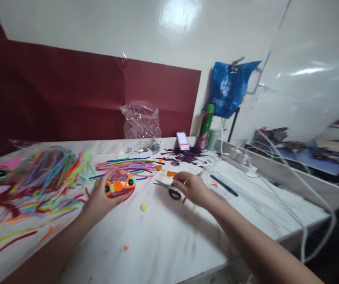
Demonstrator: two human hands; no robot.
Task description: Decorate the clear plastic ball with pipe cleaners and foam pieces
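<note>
My left hand (100,197) is wrapped round a small round craft face (120,184), red with an orange nose and two bright eyes, and holds it just above the white table (163,240). My right hand (190,187) reaches over black-handled scissors (169,188) that lie on the table; its fingers are curled at the handles, and whether they grip them is unclear. A small yellow pom-pom (143,207) lies between my hands.
Piles of coloured pipe cleaners (53,169) cover the left of the table, more lie behind (128,164). Purple scraps (184,154), orange scraps (171,173), a dark pen (224,185), a crumpled plastic bag (141,120), a green spray can (205,125), a power strip (238,154) with white cables stand further back.
</note>
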